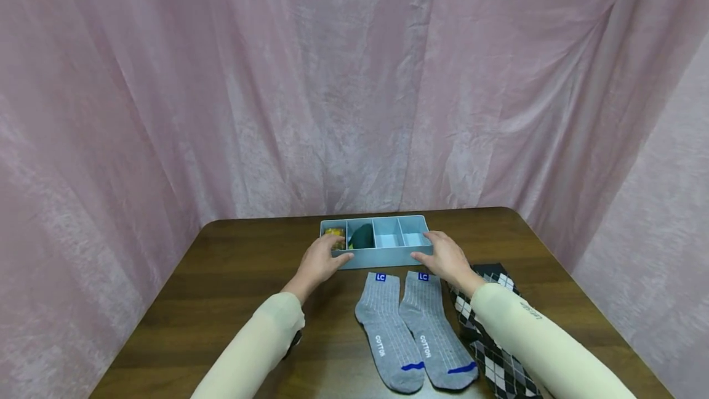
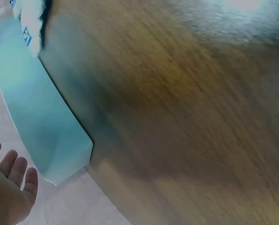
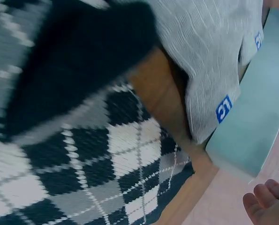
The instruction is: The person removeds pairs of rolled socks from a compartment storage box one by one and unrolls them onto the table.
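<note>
A light blue divided box [image 1: 382,258] stands near the back of the table, with a yellow item [image 1: 335,232] in its leftmost compartment and a dark green item [image 1: 362,236] in the one beside it. My left hand [image 1: 321,259] is at the box's left front corner, thumb by the front wall, fingers loosely extended. At the right end, my right hand [image 1: 445,258] has its thumb and fingers spread around the corner. Both wrist views show relaxed fingers close to the box ends, gripping nothing. Two grey ribbed socks [image 1: 390,328] lie flat in front of the box.
Black, white and grey argyle socks [image 1: 495,362] lie to the right of the grey pair, partly under my right forearm. The brown wooden table [image 1: 244,282] has rounded back corners. A pink curtain [image 1: 354,91] hangs behind it.
</note>
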`<control>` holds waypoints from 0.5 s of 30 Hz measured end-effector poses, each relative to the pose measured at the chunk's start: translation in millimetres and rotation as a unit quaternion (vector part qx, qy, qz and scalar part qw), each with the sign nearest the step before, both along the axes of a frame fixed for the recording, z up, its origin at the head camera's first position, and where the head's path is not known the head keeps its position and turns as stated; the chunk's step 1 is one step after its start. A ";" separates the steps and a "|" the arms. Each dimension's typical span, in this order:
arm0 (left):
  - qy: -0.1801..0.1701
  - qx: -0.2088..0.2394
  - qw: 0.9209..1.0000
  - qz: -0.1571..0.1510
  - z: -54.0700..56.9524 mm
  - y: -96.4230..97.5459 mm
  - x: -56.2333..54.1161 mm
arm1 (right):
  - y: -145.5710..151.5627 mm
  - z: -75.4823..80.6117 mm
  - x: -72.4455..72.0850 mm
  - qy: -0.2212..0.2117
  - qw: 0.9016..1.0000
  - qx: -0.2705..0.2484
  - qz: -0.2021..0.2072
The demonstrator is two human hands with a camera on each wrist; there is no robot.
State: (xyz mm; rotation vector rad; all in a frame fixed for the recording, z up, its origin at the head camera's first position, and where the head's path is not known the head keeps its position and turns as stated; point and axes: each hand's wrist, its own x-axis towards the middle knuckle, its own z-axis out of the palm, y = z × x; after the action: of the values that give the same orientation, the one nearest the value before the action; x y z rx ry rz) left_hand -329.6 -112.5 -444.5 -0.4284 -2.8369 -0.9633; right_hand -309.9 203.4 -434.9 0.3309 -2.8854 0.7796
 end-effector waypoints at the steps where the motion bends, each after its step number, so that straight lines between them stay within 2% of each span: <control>1: 0.000 0.003 1.000 0.002 0.5 0.9 -0.9 | 0.0 -0.1 -3.6 -0.004 1.000 -0.005 -0.003; 9: -0.001 0.022 1.000 0.016 2.5 15.8 -10.0 | 1.1 -7.1 -25.7 -0.044 0.997 -0.061 -0.032; 15: 0.004 0.045 0.999 0.016 7.9 31.3 -20.2 | 5.8 -10.0 -35.0 -0.070 0.994 -0.086 -0.026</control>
State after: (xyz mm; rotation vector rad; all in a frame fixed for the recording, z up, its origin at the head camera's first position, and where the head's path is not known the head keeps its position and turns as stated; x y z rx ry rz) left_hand -349.8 -81.2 -436.7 -0.3764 -2.7710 -1.0756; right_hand -344.9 209.2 -444.9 0.1865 -2.9117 1.0735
